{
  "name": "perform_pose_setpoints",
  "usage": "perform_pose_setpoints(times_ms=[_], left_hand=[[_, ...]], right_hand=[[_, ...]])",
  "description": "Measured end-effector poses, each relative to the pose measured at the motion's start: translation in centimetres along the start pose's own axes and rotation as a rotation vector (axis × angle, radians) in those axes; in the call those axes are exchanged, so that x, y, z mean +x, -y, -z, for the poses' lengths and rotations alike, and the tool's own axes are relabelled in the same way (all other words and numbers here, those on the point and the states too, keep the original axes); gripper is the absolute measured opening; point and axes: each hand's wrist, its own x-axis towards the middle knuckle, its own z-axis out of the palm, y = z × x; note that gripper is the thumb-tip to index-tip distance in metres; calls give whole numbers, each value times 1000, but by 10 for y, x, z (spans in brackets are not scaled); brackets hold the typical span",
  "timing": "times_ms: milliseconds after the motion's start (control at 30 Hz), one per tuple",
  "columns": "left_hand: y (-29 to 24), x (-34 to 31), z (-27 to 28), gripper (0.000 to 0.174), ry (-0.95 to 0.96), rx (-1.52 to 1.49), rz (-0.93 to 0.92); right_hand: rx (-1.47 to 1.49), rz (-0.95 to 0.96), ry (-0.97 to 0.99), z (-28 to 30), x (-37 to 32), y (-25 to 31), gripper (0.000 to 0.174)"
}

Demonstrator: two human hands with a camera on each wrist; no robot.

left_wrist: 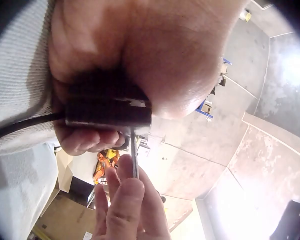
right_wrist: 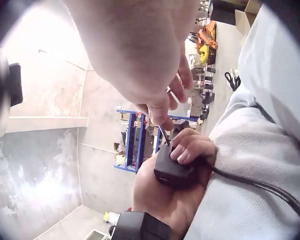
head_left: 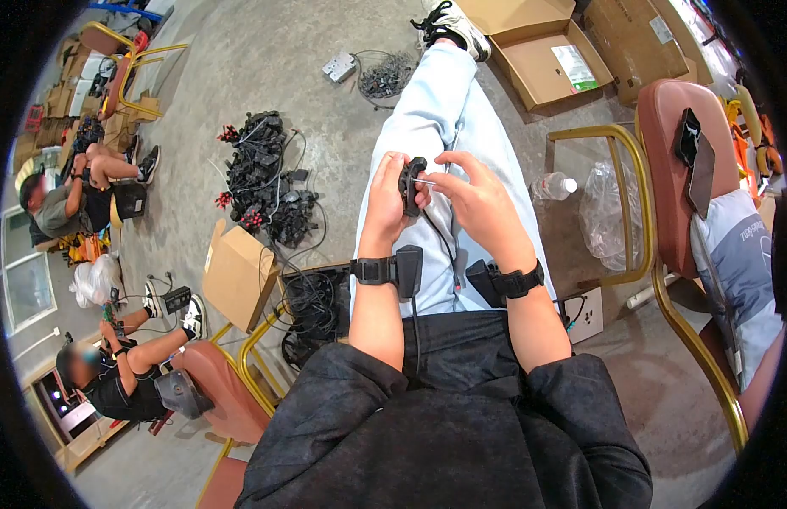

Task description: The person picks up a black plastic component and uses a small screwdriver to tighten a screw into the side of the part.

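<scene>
A small black device [head_left: 413,188] with a black cable is gripped in my left hand [head_left: 386,204], above the lap. In the left wrist view the device [left_wrist: 109,111] lies under the palm, its cable running off to the left. My right hand [head_left: 481,204] pinches a thin metal shaft [head_left: 425,181] between thumb and fingers. The shaft [right_wrist: 163,134] meets the device [right_wrist: 176,166] in the right wrist view, with left fingers [right_wrist: 190,146] curled over the device. Exactly where its tip sits is hidden.
A pile of black devices and cables [head_left: 270,182] lies on the floor at left, near an open carton [head_left: 238,276]. On the right are a plastic bottle [head_left: 554,187] and a chair [head_left: 686,170]. An open box [head_left: 542,68] stands ahead. Two people sit at far left.
</scene>
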Motion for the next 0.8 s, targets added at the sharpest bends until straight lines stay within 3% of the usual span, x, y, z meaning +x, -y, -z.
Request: perform_pose_setpoints(times_ms=[133, 200, 300, 633, 800], left_hand=[[0, 0, 0, 19, 11, 5, -5], [0, 0, 0, 19, 19, -15, 5], [0, 1, 3, 19, 45, -50, 13], [0, -1, 0, 19, 35, -22, -3], [0, 0, 0, 19, 16, -9, 5]], right_hand=[[60, -57, 5, 1, 0, 1, 14], [232, -325, 99, -2, -4, -4, 12], [209, -420, 49, -3, -3, 0, 12], [245, -319, 71, 1, -1, 3, 11], [140, -88, 20, -1, -1, -1, 13]])
